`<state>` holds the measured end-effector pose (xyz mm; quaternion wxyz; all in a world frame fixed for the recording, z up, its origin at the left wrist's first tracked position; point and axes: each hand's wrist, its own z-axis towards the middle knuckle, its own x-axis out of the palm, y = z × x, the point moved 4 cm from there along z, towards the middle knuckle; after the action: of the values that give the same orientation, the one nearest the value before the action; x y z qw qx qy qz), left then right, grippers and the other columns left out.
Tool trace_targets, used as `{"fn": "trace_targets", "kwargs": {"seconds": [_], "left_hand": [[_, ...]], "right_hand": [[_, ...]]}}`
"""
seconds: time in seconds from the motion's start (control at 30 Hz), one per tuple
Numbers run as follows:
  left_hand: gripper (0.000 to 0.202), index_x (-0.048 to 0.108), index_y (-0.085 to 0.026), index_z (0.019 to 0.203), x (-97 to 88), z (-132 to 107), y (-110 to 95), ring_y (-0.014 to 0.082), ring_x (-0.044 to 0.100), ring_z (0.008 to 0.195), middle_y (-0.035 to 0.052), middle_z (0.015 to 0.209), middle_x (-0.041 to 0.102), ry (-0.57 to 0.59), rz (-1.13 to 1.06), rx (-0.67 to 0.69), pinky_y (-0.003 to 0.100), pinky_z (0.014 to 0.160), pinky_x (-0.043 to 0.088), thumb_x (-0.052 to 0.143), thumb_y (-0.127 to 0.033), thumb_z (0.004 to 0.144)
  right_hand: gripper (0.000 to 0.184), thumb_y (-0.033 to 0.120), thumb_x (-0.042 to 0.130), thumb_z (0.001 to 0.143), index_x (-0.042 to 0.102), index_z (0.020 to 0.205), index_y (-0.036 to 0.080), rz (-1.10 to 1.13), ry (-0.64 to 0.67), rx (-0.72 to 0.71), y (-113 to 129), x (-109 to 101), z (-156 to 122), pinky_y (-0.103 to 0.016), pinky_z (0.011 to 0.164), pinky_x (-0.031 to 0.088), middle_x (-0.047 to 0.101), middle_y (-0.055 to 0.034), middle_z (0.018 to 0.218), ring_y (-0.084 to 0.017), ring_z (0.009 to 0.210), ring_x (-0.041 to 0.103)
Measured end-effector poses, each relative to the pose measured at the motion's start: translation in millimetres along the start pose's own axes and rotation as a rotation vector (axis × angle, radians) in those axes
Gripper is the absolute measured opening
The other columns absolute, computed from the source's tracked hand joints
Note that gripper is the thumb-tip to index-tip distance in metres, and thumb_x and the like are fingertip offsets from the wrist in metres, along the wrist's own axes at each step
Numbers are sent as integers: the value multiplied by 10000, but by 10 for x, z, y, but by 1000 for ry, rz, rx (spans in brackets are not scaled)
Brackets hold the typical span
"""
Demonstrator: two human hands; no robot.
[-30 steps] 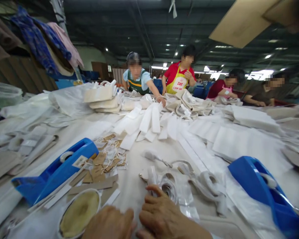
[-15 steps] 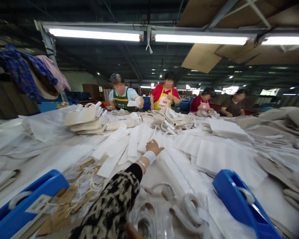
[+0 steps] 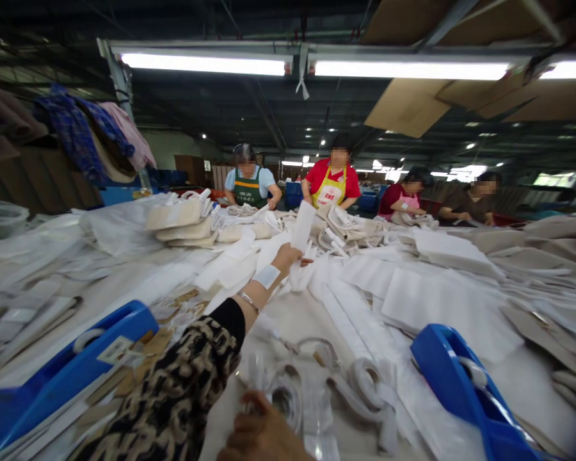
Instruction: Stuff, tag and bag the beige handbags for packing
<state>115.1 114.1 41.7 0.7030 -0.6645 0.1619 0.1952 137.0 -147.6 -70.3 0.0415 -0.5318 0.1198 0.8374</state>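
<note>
My left hand [image 3: 288, 259], at the end of a patterned sleeve, reaches across the middle of the table. Its fingers are closed on the lower end of a white strip [image 3: 303, 227], which looks like thin packing foam and stands up from the hand. More white strips [image 3: 230, 266] lie spread out around and beyond it. Low in the picture, my right hand [image 3: 264, 429] is blurred and cut off by the bottom edge. Beside it lie coiled pale bands [image 3: 365, 384] and clear plastic pieces [image 3: 317, 400]; whether it holds anything cannot be made out.
Blue tape dispensers stand at left [image 3: 77, 358] and right [image 3: 465, 384]. Brown card tags with strings [image 3: 158, 346] lie near the left one. Folded beige pieces [image 3: 180, 221] and white sheets [image 3: 427, 301] are heaped across the table. Several co-workers stand along the far side.
My left hand has closed on a white strip and lifted its far end. My right hand has come further into view at the bottom. The whole view has shifted slightly.
</note>
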Motion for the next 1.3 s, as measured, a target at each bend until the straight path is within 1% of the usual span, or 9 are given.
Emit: {"fn": "trace_targets", "kwargs": {"seconds": [0.07,0.2,0.3,0.4,0.53,0.7,1.07,1.17,1.3], "left_hand": [[422,405,-129,1280,-286,-366,7,94,608,740,58,996,650,-27,-114,4,228,688,493,543,-138,881],[509,398,-213,1292,-848,-1430,135,112,595,783,51,1037,620,1,-479,150,220,696,479,561,-475,887],[477,389,-295,1341,-1157,-2329,369,136,608,846,25,1044,596,-55,-489,67,246,754,503,522,-437,905],[634,330,-367,1388,-1256,-3085,725,151,619,841,18,1117,588,-70,-557,-76,251,716,519,609,-292,823],[697,345,-315,1406,-1054,-3731,1298,175,626,830,38,1102,620,60,-665,-310,293,716,516,615,-246,768],[608,536,-235,1300,-762,-3998,1680,239,504,1199,60,1328,499,25,-682,-240,392,1054,369,648,-235,703],[660,564,-256,1237,-314,-3748,2008,237,559,1010,50,1102,515,101,-471,-190,377,901,467,654,-218,585],[659,566,-259,1205,-326,-3726,2047,255,544,1065,50,1111,516,76,-451,-174,388,921,458,642,-206,553],[619,560,-239,1193,-447,-3838,1813,250,555,1057,62,1128,531,75,-440,-243,391,904,470,567,-185,577]], "right_hand": [[312,395,600,865,495,649,196,53,-16,40,53,-7,-33,-383,1032,366,578,46,612,-119,676,549],[275,289,507,911,449,659,196,183,-17,91,133,-110,-89,-384,1049,302,551,32,637,-124,704,516],[269,235,462,928,440,662,196,228,29,74,134,-160,-73,-417,1031,299,522,29,634,-133,695,499],[250,195,439,934,442,685,198,260,47,55,133,-186,-61,-433,1008,307,506,30,655,-138,709,495],[226,131,435,910,414,698,205,274,27,36,137,-188,-86,-453,1006,308,443,47,649,-126,667,460],[190,103,442,871,428,716,211,269,30,47,121,-135,-116,-471,1007,322,436,49,658,-121,632,444],[180,66,399,820,364,723,213,134,-203,-125,173,-210,-11,-389,896,374,436,54,617,-120,619,479],[170,79,383,807,341,723,221,111,-332,-176,166,-229,-31,-373,862,397,394,57,587,-126,588,451],[176,92,412,856,387,731,213,166,-219,-59,210,-293,-87,-393,909,392,438,37,640,-131,635,454]]}}
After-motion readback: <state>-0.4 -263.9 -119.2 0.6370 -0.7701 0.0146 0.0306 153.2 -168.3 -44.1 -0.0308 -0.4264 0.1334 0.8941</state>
